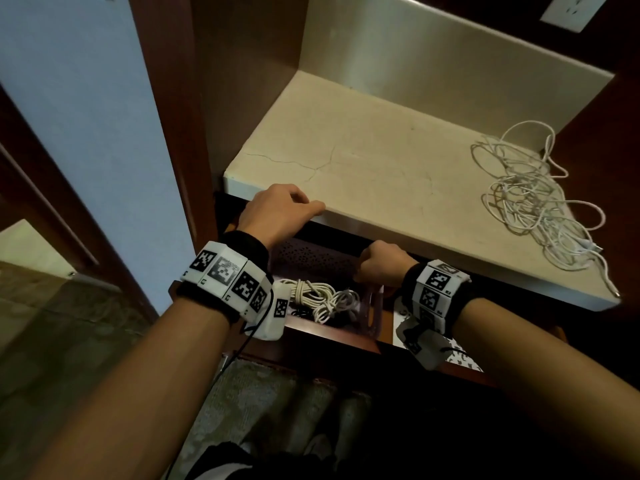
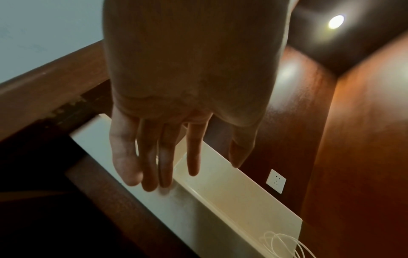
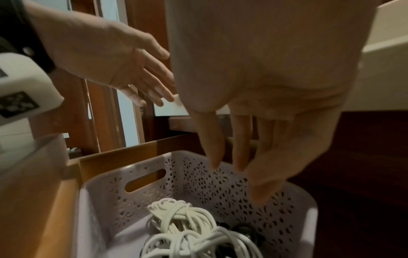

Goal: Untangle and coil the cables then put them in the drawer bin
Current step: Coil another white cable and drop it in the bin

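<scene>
Left hand (image 1: 277, 211) rests on the counter (image 1: 363, 161) front edge at about 9 o'clock in the head view, fingers straight and relaxed, holding nothing. Right hand (image 1: 382, 263) hangs over the bin (image 3: 220, 174) in the open drawer (image 3: 73, 174), at 6 o'clock, fingers loosely curled, empty. One coiled white cable (image 1: 317, 296) already lies in the bin. The tangled cables (image 1: 533, 199) sit at 3 o'clock on the counter, well apart from both hands, near its right end.

Risks, as a guess: yanking one loop out of the tangle could drag the whole pile off the counter edge, since a strand already trails toward the front corner. The loose coil in the bin may spring open if bumped.

Left wrist view alone shows the straight fingers (image 2: 194, 157) and a wall socket (image 2: 276, 180). Right wrist view alone shows the bin's perforated wall and handle slot, plus something dark under the coil; the head view alone shows the full tangle.
</scene>
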Demonstrator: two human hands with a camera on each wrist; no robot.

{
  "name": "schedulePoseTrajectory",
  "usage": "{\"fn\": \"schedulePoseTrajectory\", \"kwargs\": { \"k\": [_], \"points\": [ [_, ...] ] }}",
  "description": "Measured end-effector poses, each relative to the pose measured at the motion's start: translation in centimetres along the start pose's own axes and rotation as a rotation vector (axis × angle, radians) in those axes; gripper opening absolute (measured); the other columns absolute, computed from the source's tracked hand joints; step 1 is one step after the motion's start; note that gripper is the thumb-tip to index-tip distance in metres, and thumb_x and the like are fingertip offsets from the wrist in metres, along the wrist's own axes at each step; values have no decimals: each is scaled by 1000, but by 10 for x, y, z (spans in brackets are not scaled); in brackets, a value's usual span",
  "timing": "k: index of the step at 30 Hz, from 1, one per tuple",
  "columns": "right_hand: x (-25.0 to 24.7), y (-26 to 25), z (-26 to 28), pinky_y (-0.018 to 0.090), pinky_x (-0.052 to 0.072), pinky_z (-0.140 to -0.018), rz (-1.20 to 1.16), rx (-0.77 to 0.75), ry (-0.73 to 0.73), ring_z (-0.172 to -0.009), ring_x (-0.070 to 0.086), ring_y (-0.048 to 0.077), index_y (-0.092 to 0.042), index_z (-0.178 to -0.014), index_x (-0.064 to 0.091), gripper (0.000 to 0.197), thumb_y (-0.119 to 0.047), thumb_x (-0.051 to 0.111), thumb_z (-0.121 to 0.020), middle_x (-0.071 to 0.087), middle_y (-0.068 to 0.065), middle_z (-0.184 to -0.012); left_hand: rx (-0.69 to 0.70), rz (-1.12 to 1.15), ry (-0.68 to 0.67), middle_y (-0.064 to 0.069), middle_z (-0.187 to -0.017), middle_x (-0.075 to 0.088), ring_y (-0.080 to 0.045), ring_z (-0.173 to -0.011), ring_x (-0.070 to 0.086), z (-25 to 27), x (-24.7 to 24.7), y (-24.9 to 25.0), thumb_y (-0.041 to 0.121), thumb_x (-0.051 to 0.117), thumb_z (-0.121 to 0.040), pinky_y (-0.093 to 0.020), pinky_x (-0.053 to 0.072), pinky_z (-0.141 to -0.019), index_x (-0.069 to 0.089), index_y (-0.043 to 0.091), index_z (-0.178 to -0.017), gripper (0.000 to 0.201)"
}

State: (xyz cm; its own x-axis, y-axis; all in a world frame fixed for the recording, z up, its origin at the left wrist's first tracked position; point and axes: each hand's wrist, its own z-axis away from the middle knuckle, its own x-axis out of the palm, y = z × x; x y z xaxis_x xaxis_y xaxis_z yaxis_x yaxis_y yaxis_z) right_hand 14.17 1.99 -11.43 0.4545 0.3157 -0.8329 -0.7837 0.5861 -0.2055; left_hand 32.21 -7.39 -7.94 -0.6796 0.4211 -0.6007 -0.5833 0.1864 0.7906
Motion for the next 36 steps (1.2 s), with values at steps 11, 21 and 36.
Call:
{"fn": "schedulePoseTrajectory", "kwargs": {
  "k": [11, 21, 36],
  "points": [
    [-14, -2, 18, 30, 54, -76, -124, -96, 236, -89, 65, 25, -19, -92, 72, 14, -25, 67, -80, 71, 7, -94, 167, -114, -51, 0, -123, 61, -21, -107, 58, 12, 7, 12, 43, 64, -84, -39, 48, -93, 59, 32, -120, 37],
    [-54, 32, 49, 32, 58, -54, -346, -33, 454, -63, 69, 21, -22, -91, 67, 12, -20, 61, -81, 69, 5, -77, 334, -193, -47, 1, -127, 58, -21, -110, 57, 4, 28, 56, 43, 62, -84, -41, 47, -94, 54, 38, -126, 43],
    [-99, 104, 68, 46, 59, -74, -370, 35, 605, -86, 68, 26, -31, -90, 62, 18, -31, 56, -72, 70, 4, -93, 502, -356, -86, -3, -124, 55, -24, -106, 56, -18, 87, 149, 46, 58, -83, -38, 45, -89, 53, 36, -125, 43]
  ]
}}
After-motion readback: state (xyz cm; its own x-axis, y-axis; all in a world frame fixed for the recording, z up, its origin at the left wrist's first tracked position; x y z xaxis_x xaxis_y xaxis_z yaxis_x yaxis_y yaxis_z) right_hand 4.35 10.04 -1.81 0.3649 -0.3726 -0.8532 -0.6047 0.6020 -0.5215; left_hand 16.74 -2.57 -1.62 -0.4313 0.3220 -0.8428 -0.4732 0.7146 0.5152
